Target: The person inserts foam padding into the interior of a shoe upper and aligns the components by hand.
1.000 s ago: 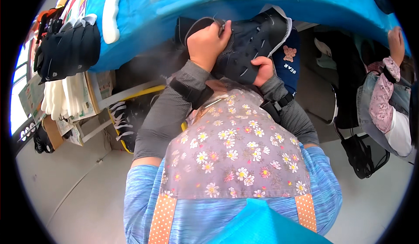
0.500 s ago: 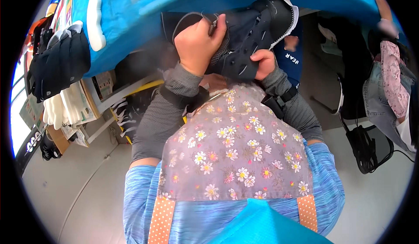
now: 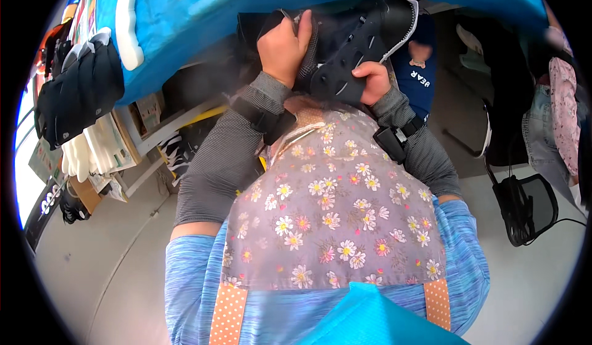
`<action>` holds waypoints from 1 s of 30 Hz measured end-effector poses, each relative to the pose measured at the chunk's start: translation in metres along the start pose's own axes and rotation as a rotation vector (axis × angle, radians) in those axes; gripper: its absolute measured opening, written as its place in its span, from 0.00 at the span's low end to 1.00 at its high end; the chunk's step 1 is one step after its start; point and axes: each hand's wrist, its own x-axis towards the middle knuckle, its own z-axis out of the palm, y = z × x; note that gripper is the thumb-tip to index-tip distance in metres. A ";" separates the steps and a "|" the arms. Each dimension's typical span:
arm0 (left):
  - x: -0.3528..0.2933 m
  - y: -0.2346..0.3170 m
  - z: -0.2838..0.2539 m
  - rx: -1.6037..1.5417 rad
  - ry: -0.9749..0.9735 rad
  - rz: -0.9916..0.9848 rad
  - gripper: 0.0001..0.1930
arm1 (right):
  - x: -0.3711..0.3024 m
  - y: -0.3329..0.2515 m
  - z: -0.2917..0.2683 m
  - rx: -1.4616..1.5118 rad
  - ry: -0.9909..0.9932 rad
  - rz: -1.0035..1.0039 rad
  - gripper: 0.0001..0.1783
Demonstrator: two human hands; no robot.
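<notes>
Black piece (image 3: 348,49) at upper center, spanning both hands. Left hand (image 3: 282,52) fisted on its left part, thumb up. Right hand (image 3: 375,83) pinches its lower edge, thumb on top. 2 forearms angle inward.

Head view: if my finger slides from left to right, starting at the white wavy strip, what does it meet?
White wavy strip → left hand → right hand → navy cloth → black mesh thing.

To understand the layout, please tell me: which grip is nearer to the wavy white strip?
Left. The left grip is right of the strip; the right grip is farther right, beyond the left one.
</notes>
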 end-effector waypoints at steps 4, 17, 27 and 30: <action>0.005 -0.004 0.010 -0.026 -0.080 -0.069 0.20 | 0.003 -0.001 -0.007 -0.003 -0.014 0.019 0.29; 0.010 0.014 -0.020 0.095 -0.017 -0.076 0.19 | -0.009 0.004 0.018 0.017 -0.022 -0.036 0.30; 0.007 -0.001 0.003 0.076 -0.096 0.017 0.22 | 0.001 0.007 -0.003 0.032 0.037 0.025 0.24; 0.008 -0.002 0.008 0.108 -0.126 0.013 0.22 | 0.005 0.006 -0.010 0.043 0.020 0.078 0.25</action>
